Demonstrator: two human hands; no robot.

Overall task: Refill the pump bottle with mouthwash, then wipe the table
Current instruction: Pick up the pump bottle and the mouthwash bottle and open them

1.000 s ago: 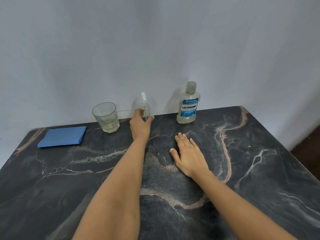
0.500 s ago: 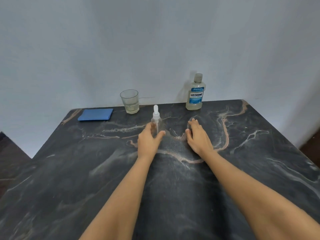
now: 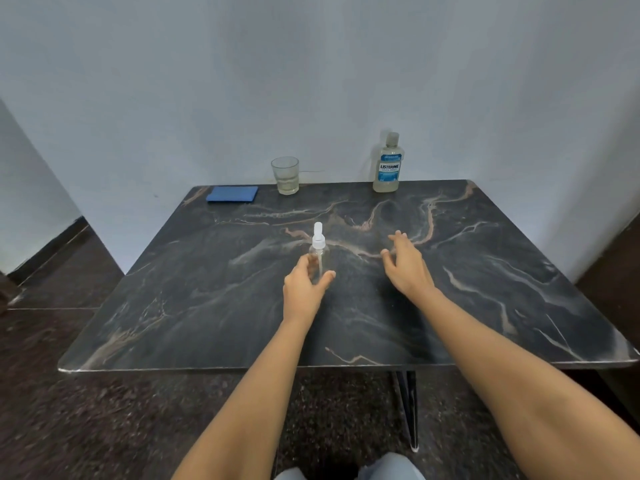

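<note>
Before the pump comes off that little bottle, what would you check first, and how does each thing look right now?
1. Pump bottle upright on the table: ok.
2. Left hand wrapped around the bottle's base: ok.
3. Right hand free to unscrew the pump, open and holding nothing: ok.
4. Pump top still on the bottle: ok, it seems closed.
5. Mouthwash bottle capped and upright at the back edge: ok, though far from the hands.
6. How much liquid the pump bottle holds: cannot tell.
</note>
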